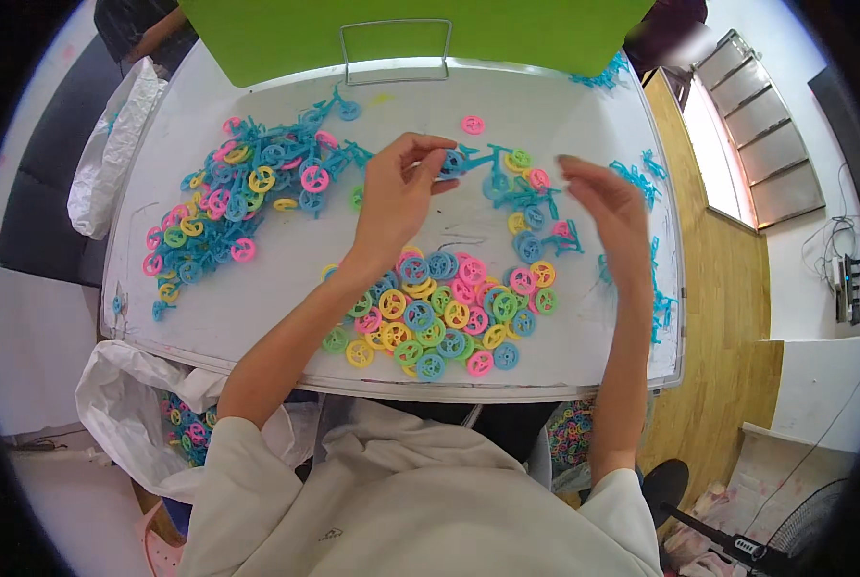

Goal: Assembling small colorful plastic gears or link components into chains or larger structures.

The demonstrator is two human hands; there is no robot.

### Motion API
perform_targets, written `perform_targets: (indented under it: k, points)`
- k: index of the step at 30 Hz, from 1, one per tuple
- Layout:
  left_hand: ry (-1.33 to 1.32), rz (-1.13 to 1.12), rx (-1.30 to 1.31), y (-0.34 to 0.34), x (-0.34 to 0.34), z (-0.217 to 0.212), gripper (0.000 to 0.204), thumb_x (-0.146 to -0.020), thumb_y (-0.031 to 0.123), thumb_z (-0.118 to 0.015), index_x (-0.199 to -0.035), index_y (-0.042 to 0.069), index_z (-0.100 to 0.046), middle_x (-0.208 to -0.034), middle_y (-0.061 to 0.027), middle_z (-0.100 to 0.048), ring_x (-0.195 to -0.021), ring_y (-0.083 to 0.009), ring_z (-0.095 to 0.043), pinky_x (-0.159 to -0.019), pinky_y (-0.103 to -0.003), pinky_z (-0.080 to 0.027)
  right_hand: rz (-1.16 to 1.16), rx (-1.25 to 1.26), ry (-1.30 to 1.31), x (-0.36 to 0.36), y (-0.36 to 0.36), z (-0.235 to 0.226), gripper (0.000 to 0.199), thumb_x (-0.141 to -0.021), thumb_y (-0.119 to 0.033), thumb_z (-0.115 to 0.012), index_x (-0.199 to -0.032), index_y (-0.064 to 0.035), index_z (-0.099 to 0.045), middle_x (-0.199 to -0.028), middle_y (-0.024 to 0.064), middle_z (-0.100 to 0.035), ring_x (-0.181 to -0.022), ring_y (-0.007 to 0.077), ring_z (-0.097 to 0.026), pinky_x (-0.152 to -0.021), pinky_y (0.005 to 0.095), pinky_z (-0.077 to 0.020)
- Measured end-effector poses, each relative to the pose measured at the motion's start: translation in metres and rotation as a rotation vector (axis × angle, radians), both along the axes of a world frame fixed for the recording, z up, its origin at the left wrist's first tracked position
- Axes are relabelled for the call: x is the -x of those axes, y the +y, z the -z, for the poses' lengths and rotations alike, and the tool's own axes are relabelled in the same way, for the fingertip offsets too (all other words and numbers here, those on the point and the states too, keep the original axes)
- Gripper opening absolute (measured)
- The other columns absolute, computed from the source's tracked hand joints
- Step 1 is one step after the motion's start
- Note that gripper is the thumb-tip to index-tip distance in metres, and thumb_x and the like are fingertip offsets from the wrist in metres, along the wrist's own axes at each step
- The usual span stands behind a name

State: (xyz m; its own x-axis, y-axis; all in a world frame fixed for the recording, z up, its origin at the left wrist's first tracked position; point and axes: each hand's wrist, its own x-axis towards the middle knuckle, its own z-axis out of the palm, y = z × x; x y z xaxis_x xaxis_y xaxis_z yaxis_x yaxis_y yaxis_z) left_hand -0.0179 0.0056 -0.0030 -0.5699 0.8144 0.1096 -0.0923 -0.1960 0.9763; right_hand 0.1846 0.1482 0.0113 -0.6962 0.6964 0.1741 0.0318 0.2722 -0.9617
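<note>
My left hand [396,197] is closed, with thumb and fingers pinching a small teal toy bicycle [478,162] by its blue wheel, above the far middle of the white table. Off to the right my right hand [610,207] hovers with fingers stretched out and thumb apart; nothing shows between them. Between the hands lie teal frame pieces [526,199] and loose blue, yellow, green and pink wheels. Nearer to me spreads a pile of coloured plastic wheels [439,313]. A single pink wheel [473,124] lies beyond my left fingertips.
A heap of teal pieces fitted with wheels [237,192] covers the table's left. More teal frame pieces [659,298] line the right edge. A green board with a wire handle [396,48] stands at the back. Bags of parts [127,404] hang below the near edge.
</note>
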Motion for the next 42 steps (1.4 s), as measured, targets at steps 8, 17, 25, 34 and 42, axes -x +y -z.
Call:
perform_targets:
  k: [8, 17, 25, 34, 42]
  points:
    - [0.807, -0.491, 0.253, -0.017, 0.072, -0.020, 0.015, -0.093, 0.009, -0.051, -0.099, 0.007, -0.065, -0.082, -0.0086, -0.065, -0.072, -0.0220, -0.060, -0.063, -0.035, -0.045, 0.312, -0.418, -0.478, -0.055, 0.036, -0.009, 0.020, -0.084, -0.009, -0.064, -0.103, -0.0063, -0.069, -0.099, 0.0064, -0.068, -0.086, 0.0149, -0.061, -0.078, 0.0283, -0.0479]
    - [1.193, -0.186, 0.119, 0.000, 0.032, 0.006, 0.023, -0.080, 0.001, -0.060, -0.101, 0.008, -0.065, -0.105, -0.0136, -0.057, -0.099, -0.0331, -0.053, -0.086, -0.041, -0.044, 0.209, -0.740, -0.357, 0.014, -0.015, 0.016, 0.024, -0.077, -0.018, -0.074, -0.098, -0.0070, -0.070, -0.105, 0.0094, -0.063, -0.098, 0.0255, -0.056, -0.085, 0.0359, -0.0458]
    - [1.229, 0.204, 0.132, 0.042, -0.003, 0.032, 0.027, -0.075, 0.007, -0.069, -0.102, 0.006, -0.063, -0.102, -0.0109, -0.057, -0.098, -0.0304, -0.055, -0.087, -0.039, -0.045, 0.126, -0.683, -0.374, 0.015, -0.014, 0.024, 0.024, -0.069, -0.013, -0.077, -0.092, -0.0062, -0.070, -0.109, 0.0085, -0.062, -0.103, 0.0287, -0.054, -0.088, 0.0368, -0.0445]
    - [0.866, 0.106, 0.226, 0.016, -0.003, 0.008, 0.023, -0.078, 0.006, -0.069, -0.100, 0.005, -0.063, -0.086, -0.0074, -0.059, -0.075, -0.0183, -0.061, -0.066, -0.029, -0.050, 0.074, -0.447, -0.321, 0.018, -0.022, 0.011, 0.018, -0.072, -0.004, -0.075, -0.087, -0.0017, -0.065, -0.090, 0.0087, -0.068, -0.088, 0.0236, -0.064, -0.078, 0.0331, -0.0507]
    - [0.007, 0.288, 0.329, -0.001, -0.002, -0.008, 0.028, -0.091, 0.025, -0.062, -0.105, 0.001, -0.060, -0.097, -0.0044, -0.063, -0.089, -0.0110, -0.062, -0.071, -0.024, -0.051, -0.030, -0.239, -0.089, 0.028, -0.033, 0.012, 0.021, -0.076, 0.006, -0.069, -0.090, 0.0011, -0.055, -0.083, 0.0048, -0.062, -0.080, 0.0140, -0.065, -0.071, 0.0265, -0.0531]
